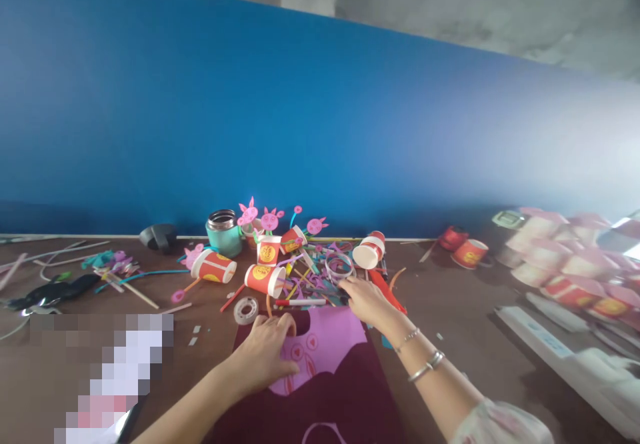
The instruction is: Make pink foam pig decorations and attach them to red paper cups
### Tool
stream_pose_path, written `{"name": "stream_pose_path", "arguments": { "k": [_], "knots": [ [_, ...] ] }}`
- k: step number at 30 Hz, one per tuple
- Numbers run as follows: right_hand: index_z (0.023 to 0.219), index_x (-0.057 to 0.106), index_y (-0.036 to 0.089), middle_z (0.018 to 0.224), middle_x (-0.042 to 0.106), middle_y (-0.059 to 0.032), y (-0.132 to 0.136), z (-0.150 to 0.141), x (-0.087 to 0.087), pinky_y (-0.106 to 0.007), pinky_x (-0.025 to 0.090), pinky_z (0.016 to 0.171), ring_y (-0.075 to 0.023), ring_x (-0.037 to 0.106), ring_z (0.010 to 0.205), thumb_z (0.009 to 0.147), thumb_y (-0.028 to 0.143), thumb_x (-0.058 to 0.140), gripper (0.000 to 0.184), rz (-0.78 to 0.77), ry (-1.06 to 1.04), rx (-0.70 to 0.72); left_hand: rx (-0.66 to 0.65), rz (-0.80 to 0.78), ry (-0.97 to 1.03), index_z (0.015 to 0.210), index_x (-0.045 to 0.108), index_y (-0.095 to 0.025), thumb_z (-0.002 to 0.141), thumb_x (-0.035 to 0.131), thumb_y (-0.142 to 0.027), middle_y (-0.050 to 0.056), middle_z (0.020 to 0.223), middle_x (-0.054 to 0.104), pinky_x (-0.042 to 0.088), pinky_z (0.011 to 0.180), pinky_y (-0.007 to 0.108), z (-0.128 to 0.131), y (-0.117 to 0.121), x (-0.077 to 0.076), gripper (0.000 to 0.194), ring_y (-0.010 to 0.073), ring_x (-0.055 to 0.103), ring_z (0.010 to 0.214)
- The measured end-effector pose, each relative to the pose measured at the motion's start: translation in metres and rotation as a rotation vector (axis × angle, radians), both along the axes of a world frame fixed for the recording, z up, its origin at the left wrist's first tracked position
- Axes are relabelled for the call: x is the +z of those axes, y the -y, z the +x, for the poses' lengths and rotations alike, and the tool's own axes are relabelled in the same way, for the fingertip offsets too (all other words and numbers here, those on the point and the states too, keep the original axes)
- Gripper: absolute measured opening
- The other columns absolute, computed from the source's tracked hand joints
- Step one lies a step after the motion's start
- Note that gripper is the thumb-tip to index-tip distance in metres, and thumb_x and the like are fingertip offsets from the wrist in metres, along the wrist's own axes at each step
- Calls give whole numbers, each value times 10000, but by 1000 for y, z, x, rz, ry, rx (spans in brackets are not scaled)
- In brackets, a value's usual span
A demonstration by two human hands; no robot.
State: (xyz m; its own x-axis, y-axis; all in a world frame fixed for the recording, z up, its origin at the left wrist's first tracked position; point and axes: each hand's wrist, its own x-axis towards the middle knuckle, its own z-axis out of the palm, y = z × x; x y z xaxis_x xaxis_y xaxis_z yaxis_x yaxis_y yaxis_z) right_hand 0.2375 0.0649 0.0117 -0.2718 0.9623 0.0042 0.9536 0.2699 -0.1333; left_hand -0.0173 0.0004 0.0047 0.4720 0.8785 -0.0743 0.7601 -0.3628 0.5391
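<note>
My left hand [267,351] is closed on the left part of a cut sheet of pink paper [345,337], with the thumb lying on top. Hearts in circles and ear-like shapes are drawn on that paper in red. It lies over a dark maroon sheet [365,397]. My right hand [363,297] reaches to the near edge of a pile of paper scraps [310,274], fingers bunched; what they pinch is hidden. Just left of it is a red and white marker [300,303]. A clear tape ring [340,265] sits on the pile behind it.
Several red and white paper cups, such as the tipped cup [215,267], stand or lie about, some with pink animal faces. A tape roll [246,311] and a teal flask [223,234] are left of the pile. Stacked cups [570,251] and a white power strip [565,357] lie right.
</note>
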Motion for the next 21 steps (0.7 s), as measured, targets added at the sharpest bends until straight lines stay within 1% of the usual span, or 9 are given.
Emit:
{"name": "stream_pose_path", "arguments": {
  "k": [2,5,8,10,13,15,16,18,21],
  "knots": [
    [1078,626,213,1031,621,-84,-1,5,4,-271,413,766,-202,596,917,739,-11,442,446,46,0,43,21,-60,101,973,575,-215,685,628,-240,39,994,636,374,887,357,-4,-1,2,294,238,550,955],
    [1117,617,204,1018,612,-94,-5,19,12,-299,447,767,-203,601,881,766,2,392,463,183,-89,117,58,-122,269,1064,592,-220,691,600,-205,52,1092,646,394,902,339,-11,-6,3,374,240,560,1023],
    [1131,614,216,1091,608,-90,-9,33,16,-356,451,867,-226,572,1002,800,79,411,412,368,-411,140,103,-133,475,1021,630,-192,694,593,-208,69,1081,670,403,929,334,-12,-14,6,329,243,580,1035],
    [1140,604,224,1137,606,-79,-8,32,16,-370,468,865,-233,575,1010,798,175,486,365,438,-746,41,152,-121,663,968,642,-173,716,589,-249,81,1035,685,427,909,338,-10,-19,9,268,248,598,1006],
    [1170,563,206,954,653,-50,-1,13,14,-329,502,725,-211,614,833,738,298,636,448,308,-1294,-196,260,-128,948,905,643,-149,720,624,-325,84,922,696,471,825,336,-2,-28,14,256,240,628,897],
    [1163,557,203,870,648,-29,8,-10,13,-289,491,676,-189,606,787,700,349,710,509,138,-1527,-238,325,-162,1100,895,646,-147,699,660,-354,68,865,697,483,776,322,4,-35,17,285,224,635,840],
    [1107,584,194,810,637,-22,13,-23,13,-277,481,621,-179,598,722,684,378,731,484,25,-1593,-244,345,-180,1157,902,649,-150,689,673,-362,60,853,697,485,760,313,7,-38,18,301,218,638,827],
    [947,617,173,682,601,-7,21,-46,12,-259,453,520,-163,571,605,662,416,747,397,-38,-1613,-221,349,-204,1207,920,656,-154,671,696,-361,52,848,700,486,744,302,12,-43,19,326,212,641,820],
    [824,560,196,650,568,43,27,-70,8,-228,456,556,-119,561,583,620,321,788,330,-106,-1758,-198,307,-220,1162,894,678,-144,629,736,-339,56,821,709,486,749,307,15,-46,19,335,221,646,808]
  ]
}}
